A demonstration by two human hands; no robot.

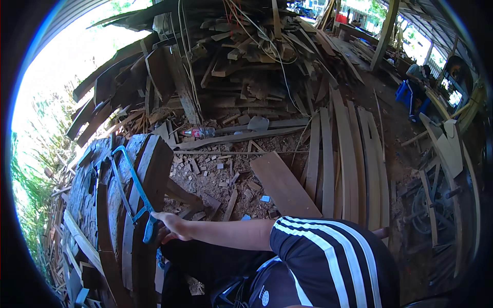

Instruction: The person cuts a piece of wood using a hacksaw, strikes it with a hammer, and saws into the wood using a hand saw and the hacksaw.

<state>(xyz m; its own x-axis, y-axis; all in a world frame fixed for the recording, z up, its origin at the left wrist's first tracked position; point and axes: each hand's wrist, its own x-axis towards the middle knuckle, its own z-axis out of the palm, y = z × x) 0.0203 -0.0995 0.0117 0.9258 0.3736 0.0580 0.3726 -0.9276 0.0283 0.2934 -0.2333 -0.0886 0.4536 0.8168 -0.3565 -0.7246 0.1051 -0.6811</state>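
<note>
My right hand reaches left across my body, and its fingers close at the handle end of a blue hacksaw. The handle points toward me, while the frame and thin blade stretch away over a thick wooden block. Part of my grip is hidden behind the handle and palm. Dark wood strips and a pale strip lie on the block's left side. No part of my left hand shows.
A tall stack of rough boards rises ahead. Long planks and a wide board lie on the chip-strewn ground. A plastic bottle rests near the stack. Far right, a person sits beyond a spoked wheel.
</note>
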